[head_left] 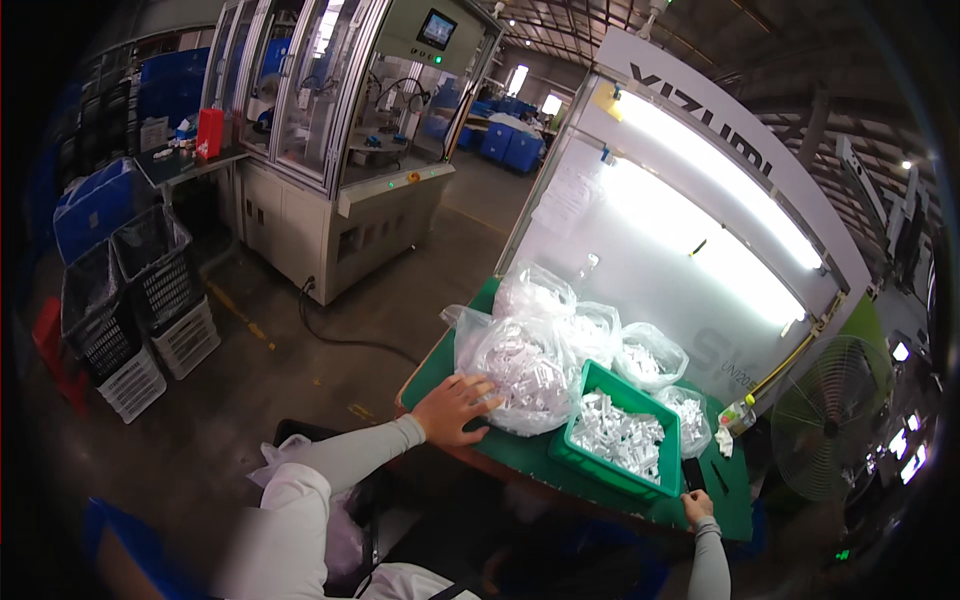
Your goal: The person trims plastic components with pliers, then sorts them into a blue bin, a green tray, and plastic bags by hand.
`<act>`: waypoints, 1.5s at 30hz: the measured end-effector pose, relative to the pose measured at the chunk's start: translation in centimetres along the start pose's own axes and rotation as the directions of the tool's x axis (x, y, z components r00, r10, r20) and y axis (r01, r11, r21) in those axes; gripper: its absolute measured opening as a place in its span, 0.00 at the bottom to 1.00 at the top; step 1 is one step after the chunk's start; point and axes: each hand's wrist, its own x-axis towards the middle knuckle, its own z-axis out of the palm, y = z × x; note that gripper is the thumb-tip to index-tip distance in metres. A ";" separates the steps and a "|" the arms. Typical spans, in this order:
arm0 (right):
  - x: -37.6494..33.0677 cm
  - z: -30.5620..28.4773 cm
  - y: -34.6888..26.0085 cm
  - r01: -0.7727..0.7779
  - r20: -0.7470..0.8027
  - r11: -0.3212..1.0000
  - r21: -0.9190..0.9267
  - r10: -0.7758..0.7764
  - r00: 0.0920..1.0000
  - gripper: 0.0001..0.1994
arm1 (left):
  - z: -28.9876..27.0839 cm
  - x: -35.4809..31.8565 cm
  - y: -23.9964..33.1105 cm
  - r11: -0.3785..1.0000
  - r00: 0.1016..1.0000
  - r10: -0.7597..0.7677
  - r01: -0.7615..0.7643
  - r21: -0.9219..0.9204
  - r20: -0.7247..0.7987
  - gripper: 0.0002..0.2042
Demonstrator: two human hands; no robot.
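At the left front of the green-topped table [715, 508], my left hand [452, 408] is open, its spread fingers against a large clear plastic bag [525, 385] full of small white parts. A green plastic bin [590, 462] to the right of that bag holds a heap of similar white parts [615, 435]. My right hand [698, 508] is at the table's front edge near the bin's right corner, its fingers curled closed at the lower end of a flat dark thing [692, 474]. That thing's kind is unclear. A thin black tool [720, 478] lies just right of it.
More clear bags [650, 355] of white parts stand along the table's back, below a lit panel [560, 190]. A bottle [738, 410] and a caged fan [830, 420] are at the right. Far left are a glazed machine [285, 225] and stacked crates [155, 270].
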 end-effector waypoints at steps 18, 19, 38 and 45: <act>2.9 7.8 -0.3 -0.056 -0.318 0.964 -0.260 -0.031 0.947 0.17 | 0.1 0.2 0.1 1.000 0.991 -0.021 0.019 0.020 0.135 0.27; 2.9 7.7 -0.3 -0.054 -0.316 0.965 -0.256 -0.030 0.948 0.17 | 0.2 0.1 0.2 0.999 0.991 -0.028 0.025 0.020 0.133 0.27; 1.9 7.2 -1.3 -0.008 -0.340 0.958 -0.287 -0.094 0.936 0.19 | 0.2 -0.4 0.4 0.998 0.998 -0.047 0.045 0.033 0.052 0.27; 1.5 7.1 -0.9 0.068 -0.331 0.973 -0.220 -0.140 0.933 0.16 | -0.2 -0.2 1.2 0.998 0.999 -0.052 0.052 0.043 0.015 0.27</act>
